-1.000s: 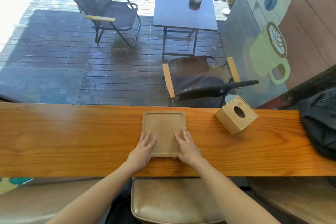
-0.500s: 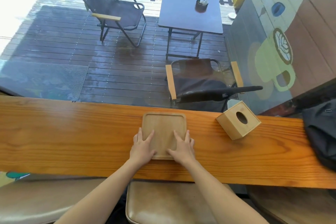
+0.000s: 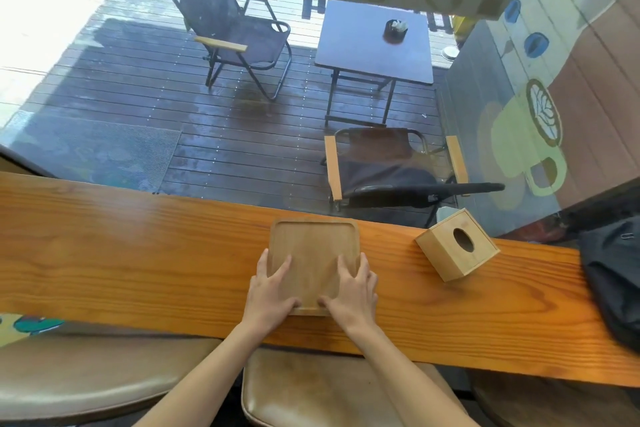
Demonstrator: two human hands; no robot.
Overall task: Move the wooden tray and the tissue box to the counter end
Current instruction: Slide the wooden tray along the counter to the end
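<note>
The wooden tray (image 3: pixel 313 260) lies flat on the counter (image 3: pixel 138 253), roughly in the middle of its visible length and close to the far edge by the window. Both hands rest on its near half: the left hand (image 3: pixel 272 291) covers the near left corner and the right hand (image 3: pixel 351 291) the near right corner, fingers spread flat on the tray's surface and over its side rims, thumbs at the near edge. This looks like a two-handed hold for sliding or lifting, though whether the thumbs are tucked under the edge cannot be told from this angle. The tissue box (image 3: pixel 457 250) sits untouched to the right, apart from the tray and turned at an angle. A dark bag (image 3: pixel 613 274) occupies the counter's right end, so that side offers less room for setting things down.
</note>
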